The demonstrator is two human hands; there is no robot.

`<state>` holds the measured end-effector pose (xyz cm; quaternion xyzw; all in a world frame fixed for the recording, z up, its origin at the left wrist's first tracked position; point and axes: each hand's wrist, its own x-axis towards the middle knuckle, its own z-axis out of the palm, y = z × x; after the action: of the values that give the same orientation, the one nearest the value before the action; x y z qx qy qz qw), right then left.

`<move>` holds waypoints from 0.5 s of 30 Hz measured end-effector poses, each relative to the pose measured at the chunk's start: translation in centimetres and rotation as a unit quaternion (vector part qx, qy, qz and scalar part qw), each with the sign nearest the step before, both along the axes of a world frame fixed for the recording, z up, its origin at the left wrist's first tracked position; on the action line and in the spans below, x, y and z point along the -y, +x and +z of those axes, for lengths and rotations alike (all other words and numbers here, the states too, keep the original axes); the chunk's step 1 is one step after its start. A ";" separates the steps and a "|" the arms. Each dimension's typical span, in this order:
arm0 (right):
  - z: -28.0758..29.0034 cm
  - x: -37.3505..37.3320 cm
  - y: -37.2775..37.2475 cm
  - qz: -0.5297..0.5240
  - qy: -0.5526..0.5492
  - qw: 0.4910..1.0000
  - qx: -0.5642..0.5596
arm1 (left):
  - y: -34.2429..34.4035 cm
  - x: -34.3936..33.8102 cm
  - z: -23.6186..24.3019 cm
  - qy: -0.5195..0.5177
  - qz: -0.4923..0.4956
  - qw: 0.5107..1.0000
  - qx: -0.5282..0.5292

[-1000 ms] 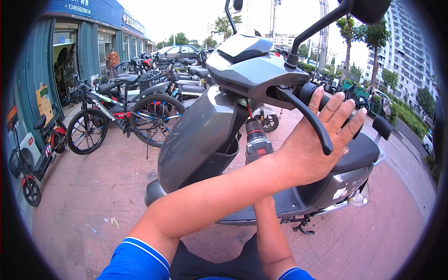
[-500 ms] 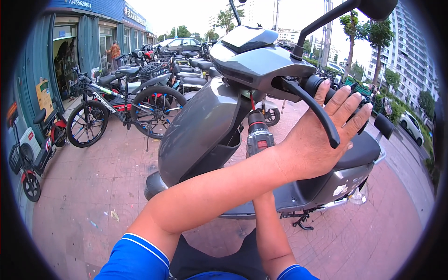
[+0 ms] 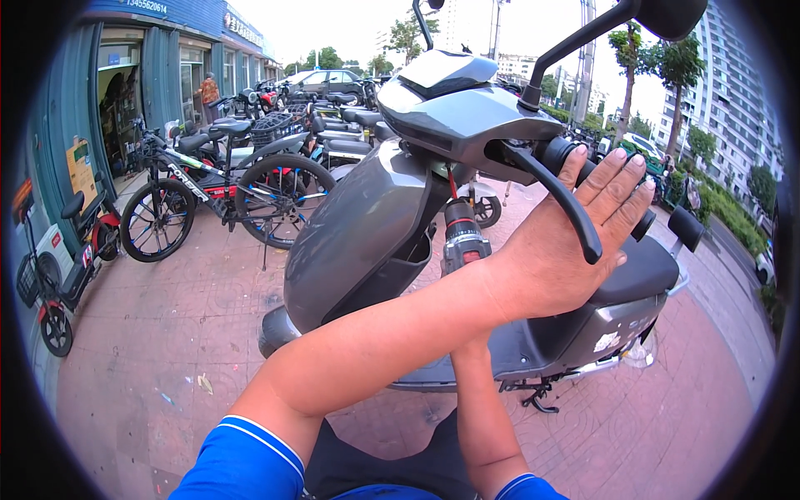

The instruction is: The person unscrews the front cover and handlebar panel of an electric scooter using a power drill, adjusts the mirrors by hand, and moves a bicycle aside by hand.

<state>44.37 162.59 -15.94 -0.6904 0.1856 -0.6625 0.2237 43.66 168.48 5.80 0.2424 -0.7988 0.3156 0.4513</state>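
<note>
My left hand (image 3: 589,246) reaches across to the right end of the grey scooter's handlebar, its fingers stretched and spread over the black grip (image 3: 554,154), beside the curved brake lever (image 3: 533,171). Beneath my left forearm is my right hand (image 3: 471,346), mostly hidden, on the handle end of a grey-and-red drill (image 3: 465,246). The drill points upward with a long red bit (image 3: 452,183) reaching under the handlebar cover (image 3: 450,117), beside the front panel (image 3: 342,233). I cannot make out the bit's tip.
Parked bicycles and scooters (image 3: 283,192) stand along shopfronts (image 3: 117,108) at left, where a person (image 3: 208,96) in orange stands by a doorway. The scooter's seat (image 3: 637,279) and footboard (image 3: 517,354) extend rightward over brick paving (image 3: 150,375). Trees and a road edge are at right.
The scooter's top, drill and my left hand sit slightly differently in the view, with little other movement. A white car on the road at right has moved toward the right rim.
</note>
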 end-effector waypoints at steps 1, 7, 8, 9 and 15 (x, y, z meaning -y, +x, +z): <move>0.2 -0.1 0.0 0.007 0.005 1.000 0.000 | 0.0 -0.1 0.0 0.001 0.002 1.000 0.002; 0.8 -0.5 -0.6 0.014 0.037 0.998 -0.056 | 0.4 -0.4 0.1 0.007 0.006 1.000 0.010; 0.8 -0.6 -0.6 0.014 0.037 0.998 -0.056 | 0.5 -0.4 0.1 0.010 0.007 1.000 0.014; 0.8 -0.6 -0.6 -0.006 0.020 0.998 -0.059 | 0.5 -0.4 0.0 0.009 0.008 1.000 0.015; 0.6 -0.8 -0.7 -0.042 0.004 0.997 -0.072 | 0.8 -0.5 0.0 0.035 0.006 0.999 0.026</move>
<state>43.68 163.41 -15.29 -0.7267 0.2328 -0.6193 0.1849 44.46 169.03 5.83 0.2549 -0.8191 0.2965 0.4197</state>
